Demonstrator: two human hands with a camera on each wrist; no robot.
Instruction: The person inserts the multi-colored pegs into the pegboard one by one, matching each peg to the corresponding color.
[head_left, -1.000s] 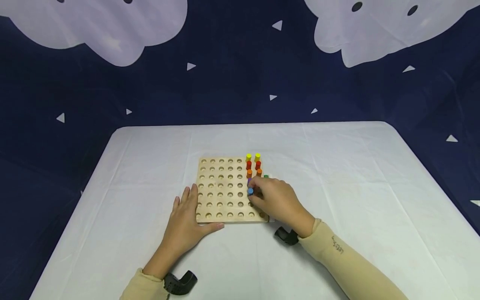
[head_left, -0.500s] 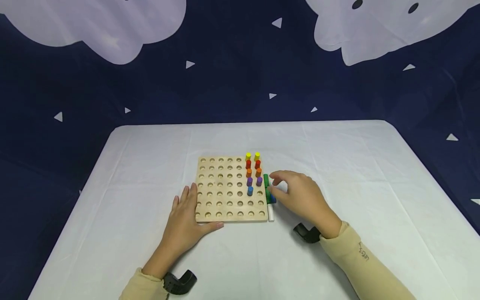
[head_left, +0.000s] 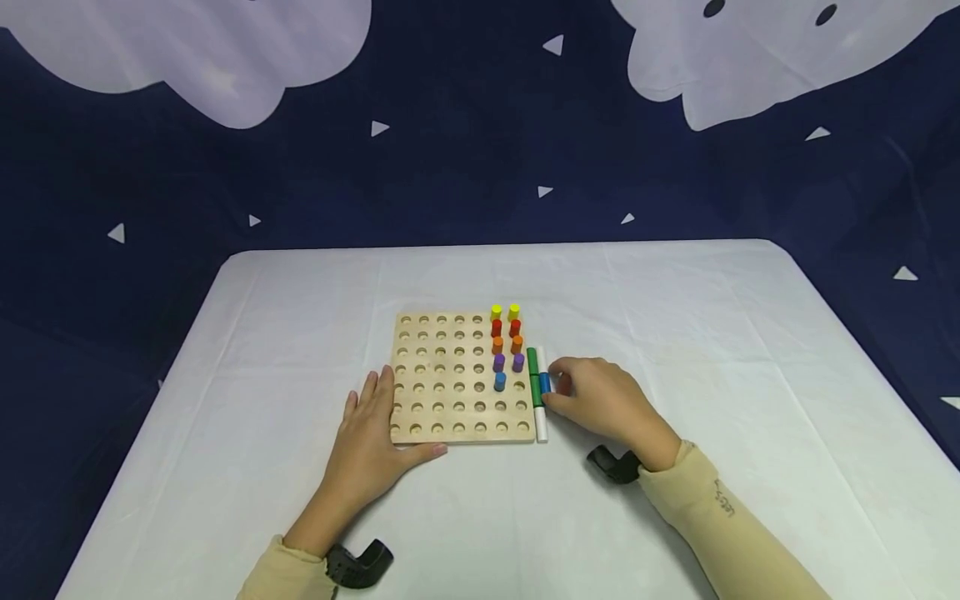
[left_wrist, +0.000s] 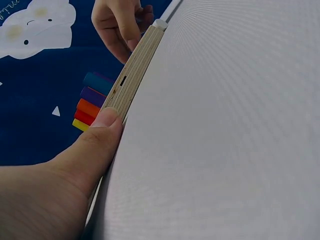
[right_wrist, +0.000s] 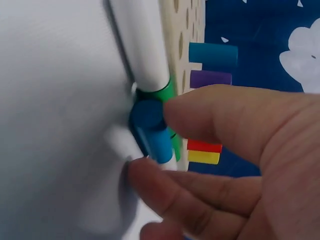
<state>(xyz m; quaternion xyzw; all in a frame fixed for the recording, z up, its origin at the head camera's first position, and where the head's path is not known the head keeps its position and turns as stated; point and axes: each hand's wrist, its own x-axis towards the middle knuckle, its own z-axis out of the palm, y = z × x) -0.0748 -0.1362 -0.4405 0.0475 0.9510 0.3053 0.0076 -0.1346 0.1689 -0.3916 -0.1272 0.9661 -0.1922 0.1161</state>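
A square wooden pegboard [head_left: 450, 379] lies on the white table, with rows of round holes. My left hand [head_left: 365, 458] rests at its front left corner, fingers along the left side and thumb [left_wrist: 102, 122] against the front edge. Beside the board's right side, my right hand [head_left: 607, 404] bends its thumb and index finger about the two ends of a blue peg [right_wrist: 157, 132] lying there. Yellow, red, orange and purple pegs stand in pairs in the two right columns. A lone blue peg [head_left: 499, 382] stands below the left purple peg [head_left: 498, 362].
Green pegs [head_left: 536, 390] lie end to end along the board's right side. A white peg [head_left: 542, 425] lies at their near end, and another white piece lies beyond the blue peg. A dark blue cloth [head_left: 465, 183] with clouds hangs behind the table.
My right hand has left the blue peg standing in the board and moved right, then settled around another blue peg on the table. My left hand stays put.
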